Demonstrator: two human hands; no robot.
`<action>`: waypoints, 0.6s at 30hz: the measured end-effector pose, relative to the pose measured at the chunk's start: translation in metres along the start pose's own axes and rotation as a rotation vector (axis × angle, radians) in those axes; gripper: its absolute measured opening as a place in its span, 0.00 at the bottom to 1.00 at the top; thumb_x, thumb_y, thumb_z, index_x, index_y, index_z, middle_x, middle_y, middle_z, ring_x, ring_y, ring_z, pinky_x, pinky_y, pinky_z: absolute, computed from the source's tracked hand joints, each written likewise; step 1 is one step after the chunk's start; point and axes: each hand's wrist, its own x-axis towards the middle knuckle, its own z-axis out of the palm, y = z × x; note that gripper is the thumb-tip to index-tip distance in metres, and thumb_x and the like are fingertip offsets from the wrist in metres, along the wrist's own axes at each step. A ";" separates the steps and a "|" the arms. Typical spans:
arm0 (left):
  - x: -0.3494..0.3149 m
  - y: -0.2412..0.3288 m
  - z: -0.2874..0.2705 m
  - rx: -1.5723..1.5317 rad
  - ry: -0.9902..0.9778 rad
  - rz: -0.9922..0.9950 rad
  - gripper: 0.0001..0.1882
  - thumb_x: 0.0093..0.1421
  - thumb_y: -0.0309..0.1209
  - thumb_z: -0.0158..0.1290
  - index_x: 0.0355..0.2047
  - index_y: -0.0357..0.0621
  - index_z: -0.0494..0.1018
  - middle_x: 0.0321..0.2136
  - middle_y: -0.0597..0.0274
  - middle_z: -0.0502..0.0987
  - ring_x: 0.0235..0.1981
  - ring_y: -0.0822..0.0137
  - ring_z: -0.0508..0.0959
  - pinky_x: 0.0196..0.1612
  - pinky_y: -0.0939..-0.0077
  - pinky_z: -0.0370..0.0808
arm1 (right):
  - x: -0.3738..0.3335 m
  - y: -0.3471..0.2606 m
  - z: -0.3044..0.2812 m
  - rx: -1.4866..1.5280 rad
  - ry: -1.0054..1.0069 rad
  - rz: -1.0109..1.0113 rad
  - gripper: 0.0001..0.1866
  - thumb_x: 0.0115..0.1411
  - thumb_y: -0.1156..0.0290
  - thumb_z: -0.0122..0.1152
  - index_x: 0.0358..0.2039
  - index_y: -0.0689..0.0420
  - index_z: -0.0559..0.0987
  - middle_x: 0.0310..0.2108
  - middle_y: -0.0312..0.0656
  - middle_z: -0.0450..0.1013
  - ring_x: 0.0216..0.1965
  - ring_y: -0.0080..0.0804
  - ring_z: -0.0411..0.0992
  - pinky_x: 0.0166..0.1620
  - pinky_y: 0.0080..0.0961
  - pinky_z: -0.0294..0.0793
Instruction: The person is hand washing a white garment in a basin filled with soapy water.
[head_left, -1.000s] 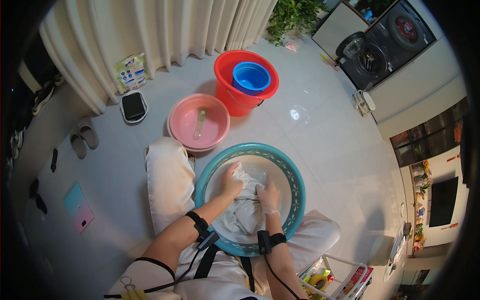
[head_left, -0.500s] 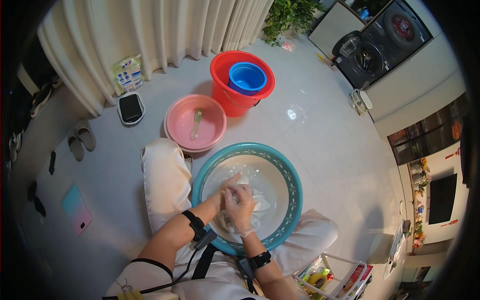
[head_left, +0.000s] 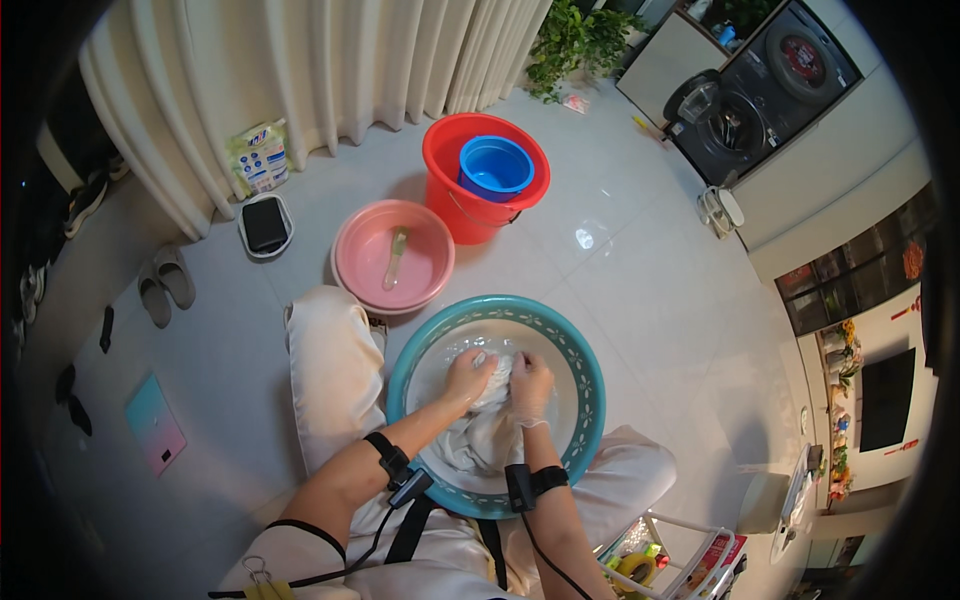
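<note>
A teal basin point(head_left: 577, 440) with a white flower pattern round its rim stands between my legs, with water and a wet white cloth point(head_left: 478, 440) in it. My left hand point(head_left: 470, 378) is closed on a bunched part of the cloth. Opposite it, my right hand point(head_left: 531, 386), in a thin clear glove, pinches the same bunch from the other side. The hands are a little apart with the white fabric between them. The rest of the cloth trails down toward the near side of the basin. Some fingertips are hidden by the fabric.
Beyond the basin stand stacked pink basins point(head_left: 350, 275) holding a long pale-green tool point(head_left: 396, 258). A red bucket point(head_left: 470, 222) with a blue bucket point(head_left: 497, 168) inside is behind. A white rack point(head_left: 690, 560) stands at lower right; slippers point(head_left: 165, 285) lie left.
My hands, pressed together before, have moved apart. The right hand has shifted right and farther away, and the cloth is now raised and stretched between them.
</note>
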 end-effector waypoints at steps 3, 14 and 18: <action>0.006 -0.003 -0.012 0.227 0.002 0.161 0.25 0.52 0.31 0.53 0.52 0.39 0.67 0.49 0.47 0.72 0.49 0.53 0.74 0.49 0.65 0.70 | -0.002 0.007 -0.008 -0.102 -0.094 0.112 0.11 0.54 0.70 0.59 0.36 0.63 0.80 0.32 0.55 0.76 0.33 0.45 0.76 0.38 0.34 0.73; 0.020 -0.027 -0.011 -0.250 -0.091 -0.334 0.33 0.53 0.38 0.56 0.58 0.45 0.59 0.51 0.49 0.67 0.52 0.58 0.68 0.49 0.64 0.69 | -0.027 0.000 -0.006 0.516 -0.570 0.352 0.21 0.57 0.72 0.59 0.51 0.64 0.74 0.42 0.44 0.75 0.41 0.29 0.72 0.44 0.21 0.71; 0.006 -0.039 -0.009 -0.467 -0.092 -0.360 0.25 0.56 0.48 0.56 0.48 0.47 0.68 0.36 0.56 0.72 0.35 0.65 0.73 0.36 0.66 0.73 | -0.065 -0.071 -0.012 0.430 -0.440 0.149 0.11 0.57 0.72 0.59 0.39 0.63 0.79 0.32 0.44 0.77 0.33 0.29 0.74 0.38 0.23 0.73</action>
